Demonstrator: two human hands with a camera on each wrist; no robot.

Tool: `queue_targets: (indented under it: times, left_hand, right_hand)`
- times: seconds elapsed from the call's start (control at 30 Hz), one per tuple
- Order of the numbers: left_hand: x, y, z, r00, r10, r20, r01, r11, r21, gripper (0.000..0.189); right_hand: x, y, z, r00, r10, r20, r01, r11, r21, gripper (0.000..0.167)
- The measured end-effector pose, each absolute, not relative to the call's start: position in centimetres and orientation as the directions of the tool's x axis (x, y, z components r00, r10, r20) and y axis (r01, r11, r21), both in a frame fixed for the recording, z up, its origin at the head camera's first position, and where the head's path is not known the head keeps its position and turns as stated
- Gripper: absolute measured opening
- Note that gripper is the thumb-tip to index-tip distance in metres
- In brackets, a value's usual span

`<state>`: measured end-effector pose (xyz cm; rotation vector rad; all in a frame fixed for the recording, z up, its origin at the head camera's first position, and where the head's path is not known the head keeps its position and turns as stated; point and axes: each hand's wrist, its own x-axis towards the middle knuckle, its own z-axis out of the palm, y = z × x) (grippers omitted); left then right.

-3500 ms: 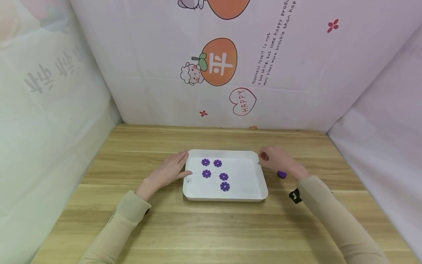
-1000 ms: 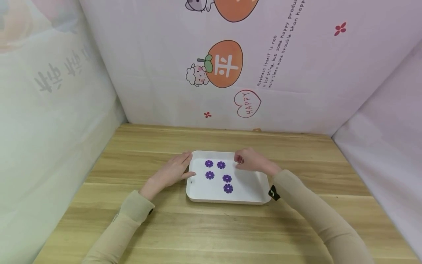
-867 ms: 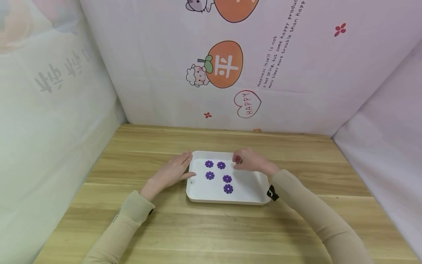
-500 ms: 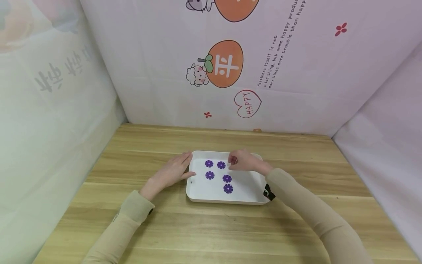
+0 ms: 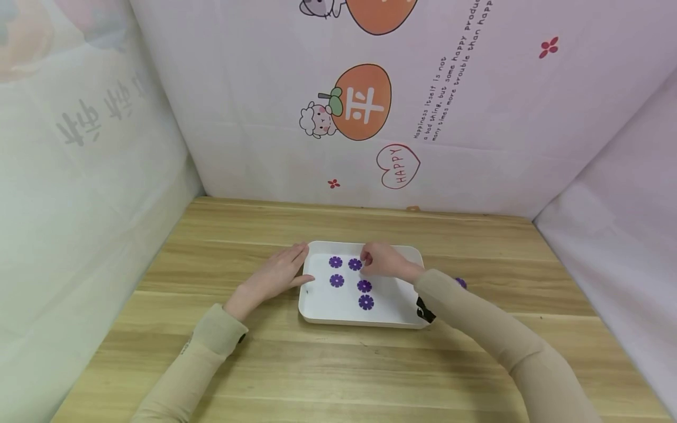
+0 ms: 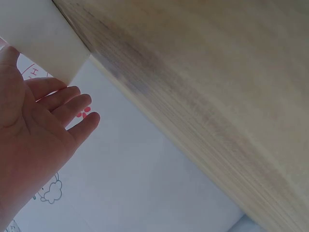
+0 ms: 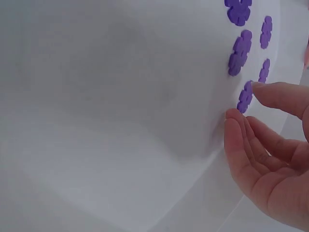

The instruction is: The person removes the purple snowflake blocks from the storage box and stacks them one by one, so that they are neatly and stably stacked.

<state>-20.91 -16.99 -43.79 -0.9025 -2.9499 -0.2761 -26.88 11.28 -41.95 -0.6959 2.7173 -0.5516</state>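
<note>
Five-odd flat purple snowflake discs with notched edges lie loose in a white tray point(image 5: 365, 323), several in all. My left hand point(image 5: 272, 273) rests against the tray's left side, thumb over the rim and fingers fairly straight. In the left wrist view, the left hand's fingertips point(image 6: 84, 121) are beside the tray's outer wall. My right hand point(image 5: 386, 260) is inside the tray, just right of the back-right snowflake disc point(image 5: 355, 264). In the right wrist view, that snowflake disc point(image 7: 245, 96) appears between the thumb and the bent fingers, which stand apart; contact is unclear.
Another purple snowflake disc point(image 5: 461, 283) lies on the wooden table point(image 5: 328, 376) right of the tray, partly hidden by the right sleeve point(image 5: 476, 311). White printed cloth point(image 5: 254, 117) walls off the back and both sides.
My right hand has moved left from the tray's right rim to beside the back-right disc. The disc outside the tray shows again past the sleeve. My left hand keeps its place on the tray.
</note>
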Motion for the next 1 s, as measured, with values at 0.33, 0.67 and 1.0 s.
queue_targets:
  times: [0.33, 0.67, 1.0]
  left_hand:
    - [-21.0, -17.1, -44.1, -0.834, 0.546, 0.077, 0.551, 0.819, 0.160, 0.077]
    - [-21.1, -17.1, -44.2, -0.822, 0.557, 0.118, 0.569, 0.807, 0.158, 0.077]
    - [-21.2, -17.1, -44.2, -0.829, 0.551, 0.092, 0.558, 0.813, 0.163, 0.077]
  right_hand:
    - [-27.0, 10.4, -42.5, -0.869, -0.458, -0.187, -0.353, 0.840, -0.412, 0.032]
    - [-26.9, 10.1, -43.0, -0.860, -0.491, -0.141, -0.401, 0.820, -0.408, 0.032]
    - [-26.8, 10.0, -43.1, -0.855, -0.502, -0.133, -0.413, 0.812, -0.412, 0.026]
